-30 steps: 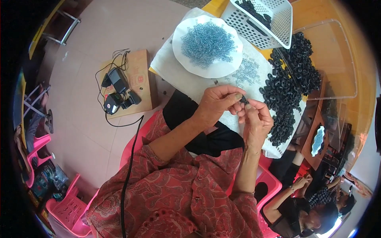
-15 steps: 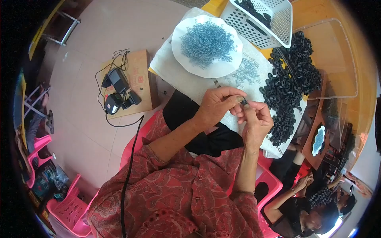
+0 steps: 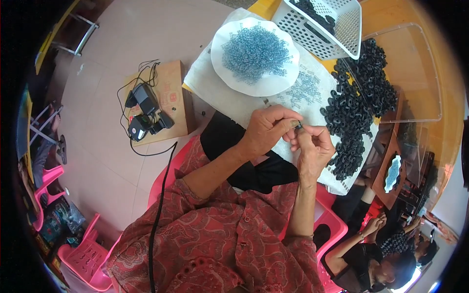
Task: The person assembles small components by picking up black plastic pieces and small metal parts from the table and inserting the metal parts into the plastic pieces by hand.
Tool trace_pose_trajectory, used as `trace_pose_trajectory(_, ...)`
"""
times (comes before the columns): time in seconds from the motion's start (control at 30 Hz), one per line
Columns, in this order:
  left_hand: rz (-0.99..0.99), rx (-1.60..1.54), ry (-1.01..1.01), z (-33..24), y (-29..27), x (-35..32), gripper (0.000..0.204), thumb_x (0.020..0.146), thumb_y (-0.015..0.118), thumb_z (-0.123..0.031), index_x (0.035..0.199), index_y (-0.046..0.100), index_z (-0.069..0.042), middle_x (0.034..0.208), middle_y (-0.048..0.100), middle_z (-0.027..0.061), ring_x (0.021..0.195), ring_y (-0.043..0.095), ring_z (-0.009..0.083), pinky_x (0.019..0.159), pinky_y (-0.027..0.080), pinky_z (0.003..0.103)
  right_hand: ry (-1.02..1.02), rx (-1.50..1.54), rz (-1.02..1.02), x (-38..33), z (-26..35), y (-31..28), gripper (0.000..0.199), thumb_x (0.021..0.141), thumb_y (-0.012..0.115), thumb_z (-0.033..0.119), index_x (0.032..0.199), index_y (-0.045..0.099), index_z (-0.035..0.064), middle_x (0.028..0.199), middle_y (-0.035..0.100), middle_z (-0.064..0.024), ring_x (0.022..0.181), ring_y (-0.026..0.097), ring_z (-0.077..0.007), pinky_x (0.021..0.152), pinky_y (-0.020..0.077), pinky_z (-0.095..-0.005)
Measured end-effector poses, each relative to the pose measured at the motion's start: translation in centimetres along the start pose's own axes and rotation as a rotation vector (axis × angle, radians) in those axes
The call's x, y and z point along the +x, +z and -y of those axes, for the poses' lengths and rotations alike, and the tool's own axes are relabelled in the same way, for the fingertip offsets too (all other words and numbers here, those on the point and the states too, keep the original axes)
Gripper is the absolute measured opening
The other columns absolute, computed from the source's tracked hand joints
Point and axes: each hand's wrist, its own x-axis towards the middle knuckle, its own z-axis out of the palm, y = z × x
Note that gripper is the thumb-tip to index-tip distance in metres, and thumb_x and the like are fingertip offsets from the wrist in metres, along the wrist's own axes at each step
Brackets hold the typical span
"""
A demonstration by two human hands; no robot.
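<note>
My left hand (image 3: 266, 131) and my right hand (image 3: 312, 149) meet fingertip to fingertip over a white cloth (image 3: 215, 73), pinching a small dark part (image 3: 298, 126) between them. Just right of my hands lies a heap of black rubber rings (image 3: 351, 117). Above my hands stands a white plate (image 3: 222, 63) piled with small pale blue pieces (image 3: 255, 49). More loose blue pieces (image 3: 305, 90) are scattered on the cloth between the plate and the rings.
A white perforated basket (image 3: 337, 41) with black rings stands at the top. A clear plastic tray (image 3: 415, 73) lies at the right. A wooden board (image 3: 171, 93) with black chargers and cables sits on the floor at left. Pink plastic chairs (image 3: 83, 254) stand around. Another person (image 3: 371, 249) sits lower right.
</note>
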Motion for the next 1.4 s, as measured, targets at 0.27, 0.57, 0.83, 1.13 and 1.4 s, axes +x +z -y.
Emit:
trace_pose_trajectory(0.27,-0.025,0.075,0.128,0.3,0.3,-0.1,0.014,0.091,0.053,-0.001,0.100,0.065,0.001,0.077,0.063,0.0047,0.063,0.060,0.0082,0.057,0.049,0.022,0.008,-0.027,-0.003,-0.1,0.1,0.0,0.003,0.083,0.058,-0.005,0.083,0.060,-0.0024,0.069,0.064,-0.0096,0.056,0.058,-0.0101,0.050,0.0491,-0.0215)
trace_pose_trajectory(0.57,0.036,-0.105,-0.052,-0.3,-0.6,0.2,0.015,0.091,0.055,-0.003,0.100,0.065,0.002,0.073,0.063,0.0027,0.065,0.058,0.0059,0.059,0.047,0.021,0.052,0.137,0.096,-0.2,0.2,-0.5,0.006,0.089,0.054,-0.002,0.089,0.060,-0.0032,0.075,0.065,-0.0114,0.059,0.061,-0.0120,0.052,0.0530,-0.0240)
trace_pose_trajectory(0.83,0.055,-0.047,0.010,0.0,-0.5,0.2,0.015,0.090,0.055,-0.002,0.100,0.066,0.002,0.072,0.062,0.0026,0.064,0.057,0.0063,0.058,0.047,0.021,0.014,0.084,0.059,-0.4,0.0,-0.4,0.004,0.088,0.056,-0.002,0.089,0.059,-0.0037,0.073,0.065,-0.0117,0.059,0.061,-0.0118,0.051,0.0514,-0.0233)
trace_pose_trajectory(1.13,0.009,0.044,0.115,0.2,0.1,-0.1,0.013,0.089,0.056,0.001,0.097,0.066,0.001,0.076,0.061,0.0042,0.061,0.057,0.0068,0.056,0.047,0.022,-0.041,-0.035,0.005,-0.9,-0.4,0.3,0.005,0.086,0.054,-0.006,0.085,0.057,-0.0022,0.072,0.065,-0.0107,0.060,0.060,-0.0104,0.052,0.0494,-0.0213)
trace_pose_trajectory(1.4,0.004,-0.053,0.010,0.0,-0.8,0.1,0.013,0.091,0.056,-0.003,0.098,0.066,0.001,0.076,0.062,0.0030,0.061,0.057,0.0061,0.055,0.046,0.021,0.011,-0.018,0.160,-0.6,0.9,-0.3,0.010,0.090,0.058,0.001,0.097,0.061,-0.0055,0.076,0.067,-0.0129,0.063,0.064,-0.0145,0.059,0.0539,-0.0254)
